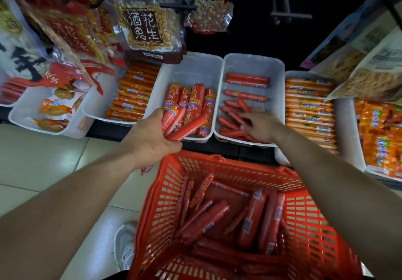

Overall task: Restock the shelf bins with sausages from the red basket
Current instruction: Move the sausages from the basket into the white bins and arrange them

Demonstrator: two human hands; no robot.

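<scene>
Basket (219, 164), red plastic, sits nearest at lower centre of the frame, directly below the shelf edge, presumably so stock is within reach of both arms. Loose red sausages (250, 218) of several thicknesses lie jumbled in its bottom; a good share remains to be shelved.

Above it, left of centre, the left hand (150, 136) is curled tight around a bunch of sausages (178, 123), their ends fanning toward the bins. It appears to serve as a holding reserve so the other hand can place items one by one.

Right of centre, the right hand (258, 123) rests palm-down inside the right white bin (280, 79), fingers spread and lightly bent over thin red sausages (230, 125) at the bin's near end. Whether it grips one cannot be told. Judged to be laying or straightening stock.

The adjoining middle bin (189, 66) holds thick upright-labelled sausages (195, 99), sorted by size. Farther bins at either side carry orange-wrapped sausages (309, 110). Bagged peanuts (145, 27) hang at upper centre.
</scene>
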